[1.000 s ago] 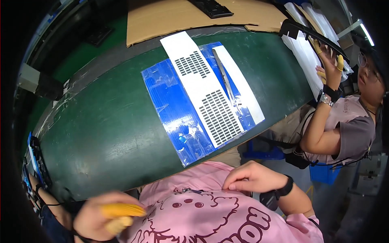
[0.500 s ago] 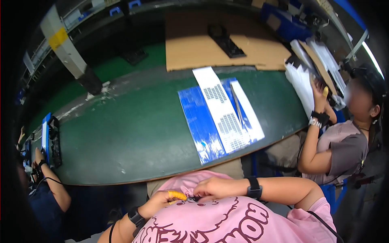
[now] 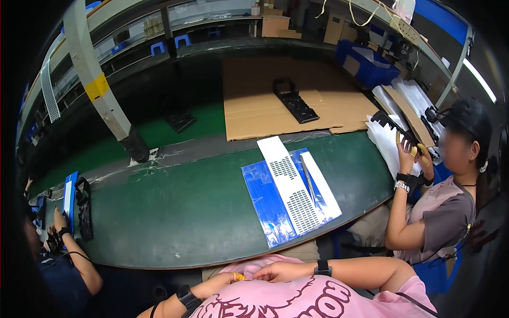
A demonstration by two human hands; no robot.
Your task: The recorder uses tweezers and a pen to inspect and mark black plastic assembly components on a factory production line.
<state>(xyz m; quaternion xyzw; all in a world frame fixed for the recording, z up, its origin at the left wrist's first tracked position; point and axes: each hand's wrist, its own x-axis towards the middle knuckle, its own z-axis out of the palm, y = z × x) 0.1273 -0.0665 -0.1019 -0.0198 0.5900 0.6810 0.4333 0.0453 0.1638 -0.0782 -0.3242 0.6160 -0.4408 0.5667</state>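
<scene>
Both of my hands are low in front of my pink shirt, just below the table's near edge. My left hand, with yellow covering on a fingertip, is closed, its fingers curled toward the other hand. Opposite it, my right hand is also closed, with its fingertips pinched together. Whatever may be between the fingers is hidden by the hands and shirt. Ahead on the green table lies a blue sheet, topped by a white label sheet with rows of small dark labels. A white strip and tweezers lie beside it.
A black plastic frame rests on cardboard at the far side. Another dark part lies farther left. A co-worker at right holds a black part near white sheets. At left, another person works beside a black frame.
My view has tilted up, so the table and my hands appear lower. The co-worker at right now holds a black part with both hands. My hands remain close together.
</scene>
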